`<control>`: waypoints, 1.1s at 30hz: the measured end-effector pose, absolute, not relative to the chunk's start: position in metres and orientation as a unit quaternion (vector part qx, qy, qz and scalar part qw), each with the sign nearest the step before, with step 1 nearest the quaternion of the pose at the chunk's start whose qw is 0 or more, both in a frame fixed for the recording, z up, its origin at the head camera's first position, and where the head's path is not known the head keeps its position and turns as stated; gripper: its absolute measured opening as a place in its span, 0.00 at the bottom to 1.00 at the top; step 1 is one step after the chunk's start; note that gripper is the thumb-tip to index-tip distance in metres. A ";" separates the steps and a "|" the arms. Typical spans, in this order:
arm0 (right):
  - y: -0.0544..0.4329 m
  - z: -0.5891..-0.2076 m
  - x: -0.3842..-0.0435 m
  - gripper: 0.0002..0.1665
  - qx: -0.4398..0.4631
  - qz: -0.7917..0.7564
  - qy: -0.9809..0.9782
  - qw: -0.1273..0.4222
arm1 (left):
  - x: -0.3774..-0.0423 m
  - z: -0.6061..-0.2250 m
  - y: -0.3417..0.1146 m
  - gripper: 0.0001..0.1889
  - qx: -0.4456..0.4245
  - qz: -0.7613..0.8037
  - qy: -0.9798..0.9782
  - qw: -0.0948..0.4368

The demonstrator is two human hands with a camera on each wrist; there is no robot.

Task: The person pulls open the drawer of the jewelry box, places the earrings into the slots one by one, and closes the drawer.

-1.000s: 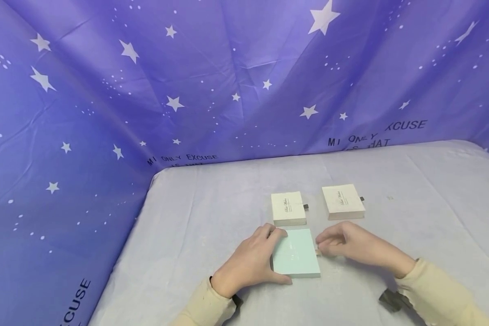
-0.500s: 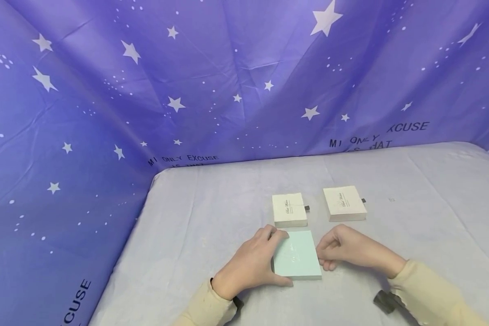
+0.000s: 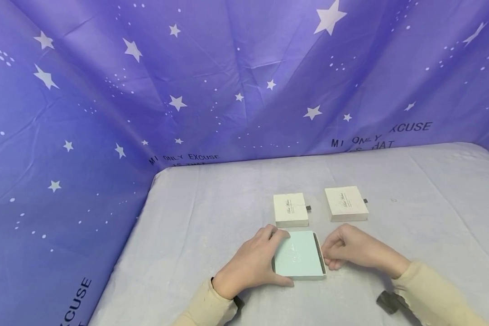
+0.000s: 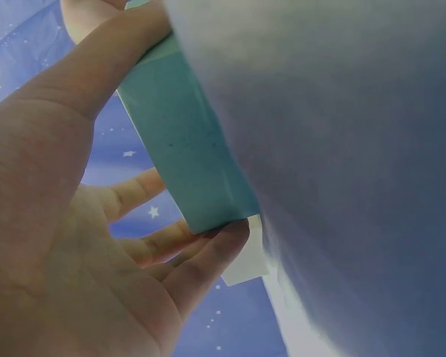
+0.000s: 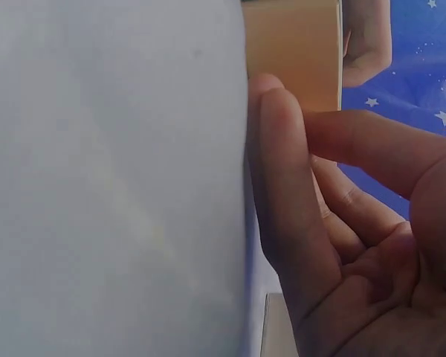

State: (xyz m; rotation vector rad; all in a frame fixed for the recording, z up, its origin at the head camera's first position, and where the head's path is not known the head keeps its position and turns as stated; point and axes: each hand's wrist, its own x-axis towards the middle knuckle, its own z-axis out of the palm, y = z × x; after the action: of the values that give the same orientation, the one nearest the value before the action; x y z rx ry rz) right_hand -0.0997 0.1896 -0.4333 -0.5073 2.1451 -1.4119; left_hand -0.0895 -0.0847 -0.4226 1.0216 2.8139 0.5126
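A mint-green drawer box (image 3: 298, 254) lies flat on the cloth-covered table. My left hand (image 3: 253, 259) grips it from the left, thumb along the near side and fingers over the far side. In the left wrist view the thumb and fingers span the green side wall (image 4: 180, 137). At the right end, the drawer (image 3: 320, 254) sticks out a little, with a narrow dark gap behind its front. My right hand (image 3: 352, 246) pinches at that front, thumb against forefinger; the pull tab is hidden by the fingers. The right wrist view shows the drawer front (image 5: 297, 56) just beyond the fingertips.
Two cream drawer boxes, a left one (image 3: 291, 209) and a right one (image 3: 346, 203), lie behind the green one, each with a dark tab on its right side. A purple star-print curtain (image 3: 228, 81) hangs along the table's back and left edges.
The right fingers have closed over the pull tab and moved slightly right. The drawer has slid a short way out of the green box. The left hand keeps its grip.
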 end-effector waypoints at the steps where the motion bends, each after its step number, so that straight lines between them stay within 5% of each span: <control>1: 0.191 -0.434 -0.100 0.10 -0.185 -0.521 0.792 0.259 | -0.090 -0.423 -0.085 0.48 0.336 0.169 0.925 0.052; 33: 0.242 -0.433 -0.093 0.12 -0.174 -0.500 0.814 0.239 | -0.089 -0.423 -0.086 0.48 0.336 0.176 0.924 0.053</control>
State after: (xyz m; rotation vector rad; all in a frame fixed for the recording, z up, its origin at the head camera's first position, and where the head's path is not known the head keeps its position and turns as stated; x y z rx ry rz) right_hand -0.0931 0.2417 -0.4330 -0.4762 2.2298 -1.3683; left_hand -0.0891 -0.0857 -0.4235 1.0208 2.8084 0.5335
